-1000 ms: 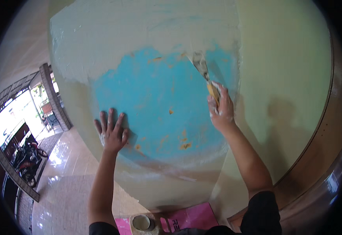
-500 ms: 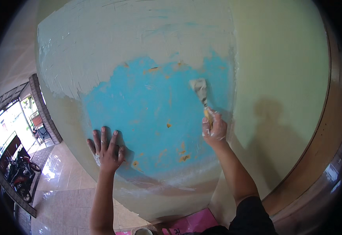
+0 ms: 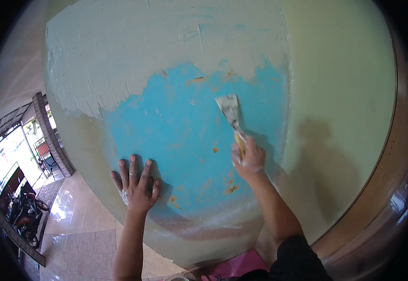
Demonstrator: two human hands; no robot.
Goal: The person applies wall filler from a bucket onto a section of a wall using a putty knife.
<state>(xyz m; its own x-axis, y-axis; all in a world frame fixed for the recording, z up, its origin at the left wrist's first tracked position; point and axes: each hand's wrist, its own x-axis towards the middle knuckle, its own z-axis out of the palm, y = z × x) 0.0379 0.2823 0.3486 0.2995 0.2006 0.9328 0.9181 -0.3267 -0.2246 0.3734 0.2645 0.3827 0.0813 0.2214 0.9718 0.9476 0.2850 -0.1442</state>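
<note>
At far left, parked motorcycles (image 3: 24, 218) stand outside beyond a glossy tiled floor (image 3: 80, 234), well apart from the work. The left hand (image 3: 137, 185) lies flat with fingers spread on the lower edge of the bare blue patch of wall (image 3: 176, 140), below the pale grey-green plaster coat (image 3: 143, 42). The right hand (image 3: 248, 159) is closed around the yellow handle of a flat metal putty knife (image 3: 231, 117), blade tilted up against the blue patch; a pink plastic bag (image 3: 234, 267) lies below.
</note>
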